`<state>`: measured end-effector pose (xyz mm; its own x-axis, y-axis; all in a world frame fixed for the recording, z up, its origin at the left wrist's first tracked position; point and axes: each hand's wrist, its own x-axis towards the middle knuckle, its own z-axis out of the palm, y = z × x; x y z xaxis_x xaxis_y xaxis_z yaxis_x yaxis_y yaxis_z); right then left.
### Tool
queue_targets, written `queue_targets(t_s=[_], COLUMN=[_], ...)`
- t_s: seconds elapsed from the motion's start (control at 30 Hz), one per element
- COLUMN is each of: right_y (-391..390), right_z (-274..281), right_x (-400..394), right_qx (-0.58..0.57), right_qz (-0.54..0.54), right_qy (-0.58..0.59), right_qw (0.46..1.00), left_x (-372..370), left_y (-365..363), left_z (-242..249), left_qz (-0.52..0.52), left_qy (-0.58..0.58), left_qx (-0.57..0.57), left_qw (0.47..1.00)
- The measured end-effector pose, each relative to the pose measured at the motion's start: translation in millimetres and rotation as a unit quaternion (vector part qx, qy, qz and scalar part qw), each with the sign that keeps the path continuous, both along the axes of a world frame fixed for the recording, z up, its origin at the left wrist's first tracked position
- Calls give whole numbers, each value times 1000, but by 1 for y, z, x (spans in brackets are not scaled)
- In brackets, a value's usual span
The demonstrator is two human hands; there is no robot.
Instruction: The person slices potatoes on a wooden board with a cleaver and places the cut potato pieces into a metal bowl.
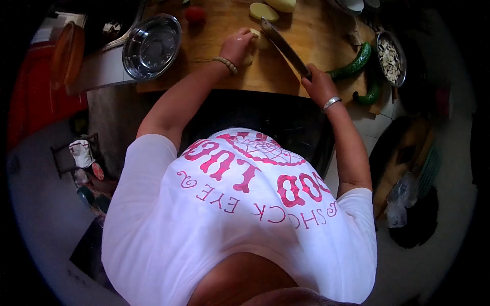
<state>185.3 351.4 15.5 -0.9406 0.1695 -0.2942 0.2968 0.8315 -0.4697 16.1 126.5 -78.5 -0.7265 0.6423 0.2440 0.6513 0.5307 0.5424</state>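
My right hand (320, 85) is wrapped round the handle of a kitchen knife (284, 46), whose blade slants up and left over the wooden board (214, 38). Left of the blade, my left hand (238, 49) is closed on a pale potato piece (261, 41), pressing it to the board. Part of that piece is hidden by my fingers and the knife. Just beyond the knife tip lie a pale, peeled-looking potato (264, 11) and another one (282, 4) at the frame's top edge.
A shiny metal bowl (152, 47) stands at the board's left, near a red tomato (194, 14). To the right are long, glossy green vegetables (353, 65) and a metal bowl of chopped pale pieces (390, 58). The board's front edge is close to me.
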Motion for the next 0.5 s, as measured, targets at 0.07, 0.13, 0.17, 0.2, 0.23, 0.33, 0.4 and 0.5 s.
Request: queue_targets(t_s=[0.07,0.13,0.17,0.2,0.23,0.33,0.4,0.5], right_y=[-2,-6,-4,-3,-1,-1,-3,-8], right_z=[-6,-8,-7,-7,-8,-4,1,8], right_x=[1,5,4,4,3,0,-3,-9], right_qx=[8,22,9,10,-4,-11,-4,-10], right_qz=[9,10,4,5,1,-1,0,20], right_qy=[-7,19,-16,-17,-13,11,28,24], right_qw=[1000,1000,1000,1000,1000,1000,1000,999], left_x=[-1,-2,-2,-2,-2,-5,-7,-4], left_y=[5,7,7,8,7,7,10,11], left_z=[-6,-5,-5,-3,0,4,4,10], left_qz=[7,14,13,11,12,-3,-24,-46], left_qy=[-13,-27,-39,-52,-52,102,173,77], left_qx=[-1,-2,-13,-24,-23,-84,-52,-102], left_qw=[1000,1000,999,998,998,991,983,991])
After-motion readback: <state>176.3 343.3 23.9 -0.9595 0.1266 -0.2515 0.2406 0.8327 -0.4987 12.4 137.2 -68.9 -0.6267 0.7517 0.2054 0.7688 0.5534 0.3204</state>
